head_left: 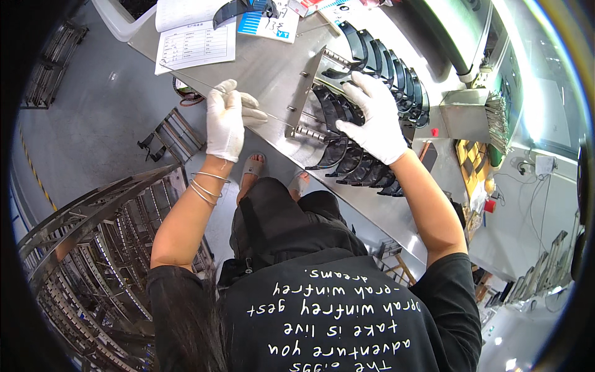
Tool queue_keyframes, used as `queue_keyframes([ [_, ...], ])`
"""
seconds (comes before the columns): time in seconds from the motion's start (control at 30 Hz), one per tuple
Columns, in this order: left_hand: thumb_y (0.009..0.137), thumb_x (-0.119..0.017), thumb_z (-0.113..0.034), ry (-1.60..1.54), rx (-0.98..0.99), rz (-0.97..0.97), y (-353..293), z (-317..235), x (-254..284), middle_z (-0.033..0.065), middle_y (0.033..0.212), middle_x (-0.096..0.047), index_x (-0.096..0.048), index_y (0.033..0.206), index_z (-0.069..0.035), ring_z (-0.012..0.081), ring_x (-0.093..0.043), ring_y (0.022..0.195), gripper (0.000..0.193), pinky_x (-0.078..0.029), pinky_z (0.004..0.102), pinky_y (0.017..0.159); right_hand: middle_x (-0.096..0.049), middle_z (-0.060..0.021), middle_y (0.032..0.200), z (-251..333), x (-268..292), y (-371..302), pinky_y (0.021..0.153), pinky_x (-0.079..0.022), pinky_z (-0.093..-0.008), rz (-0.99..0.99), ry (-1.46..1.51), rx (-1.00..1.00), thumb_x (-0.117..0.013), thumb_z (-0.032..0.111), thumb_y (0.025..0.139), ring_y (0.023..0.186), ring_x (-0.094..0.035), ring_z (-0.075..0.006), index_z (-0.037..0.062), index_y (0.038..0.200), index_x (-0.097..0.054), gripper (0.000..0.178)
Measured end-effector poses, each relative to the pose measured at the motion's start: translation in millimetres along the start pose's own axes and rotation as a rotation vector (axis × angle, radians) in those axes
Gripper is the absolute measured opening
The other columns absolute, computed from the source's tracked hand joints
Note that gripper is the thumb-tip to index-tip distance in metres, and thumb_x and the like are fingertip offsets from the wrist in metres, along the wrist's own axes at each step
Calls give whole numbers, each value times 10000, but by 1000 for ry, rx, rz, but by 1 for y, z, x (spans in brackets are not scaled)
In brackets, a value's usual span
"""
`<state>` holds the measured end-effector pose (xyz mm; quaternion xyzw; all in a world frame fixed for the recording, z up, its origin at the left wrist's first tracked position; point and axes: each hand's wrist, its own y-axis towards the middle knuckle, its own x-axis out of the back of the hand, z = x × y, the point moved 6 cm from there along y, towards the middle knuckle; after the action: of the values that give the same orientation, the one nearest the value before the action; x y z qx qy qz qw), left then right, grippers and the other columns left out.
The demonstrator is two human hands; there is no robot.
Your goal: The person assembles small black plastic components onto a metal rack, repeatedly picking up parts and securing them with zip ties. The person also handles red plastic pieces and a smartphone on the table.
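My left hand (228, 121), in a white glove, is closed on a thin metal rod (273, 115). The rod slants across the table's near side, and one end reaches the metal rack (306, 93). That rack has notched bars and carries rows of glossy black curved pieces (327, 104). Over the rack is my right hand (375, 118), also gloved in white, its thumb and fingers spread beside the black pieces. Whether its fingertips touch them I cannot tell. More curved pieces (387, 62) stand in a row beyond it.
The metal table (263, 77) holds a printed form (197, 48) and a blue-and-white booklet (268, 23) at the far left. At the right stands a metal box (465, 115) beside a stack of thin sheets. Slotted metal racks (93, 273) stand on the floor at left.
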<state>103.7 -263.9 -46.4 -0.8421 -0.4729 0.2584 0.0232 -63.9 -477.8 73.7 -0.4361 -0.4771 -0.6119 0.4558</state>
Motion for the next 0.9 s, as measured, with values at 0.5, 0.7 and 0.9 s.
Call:
queue_keyframes([
  [0.5, 1128, -476, -188, 272, 13, -12, -29, 42, -26, 147, 959, -683, -471, 1166, -12, 173, -669, 664, 180, -559, 278, 531, -599, -170, 1438, 0, 0, -4, 1128, -432, -471, -33, 32, 28, -857, 277, 731, 1306, -555, -367, 46, 1284, -693, 621],
  [0.7, 1088, -588, -260, 275, 261, 115, -24, 48, -27, 127, 829, -712, -558, 1025, -20, 142, -645, 595, 250, -448, 239, 446, -609, -138, 1400, -3, 0, -9, 1119, -433, -463, -112, 32, 100, -808, 374, 814, 1289, -552, -347, 66, 1258, -696, 552],
  [0.9, 1093, -515, -502, 512, 571, 357, -32, 37, -38, 126, 821, -714, -591, 1124, 0, 206, -683, 602, 509, -536, 280, 505, -619, -130, 1384, -5, 0, -14, 1112, -437, -462, -139, 34, 127, -787, 367, 846, 1263, -564, -347, 65, 1242, -704, 504],
])
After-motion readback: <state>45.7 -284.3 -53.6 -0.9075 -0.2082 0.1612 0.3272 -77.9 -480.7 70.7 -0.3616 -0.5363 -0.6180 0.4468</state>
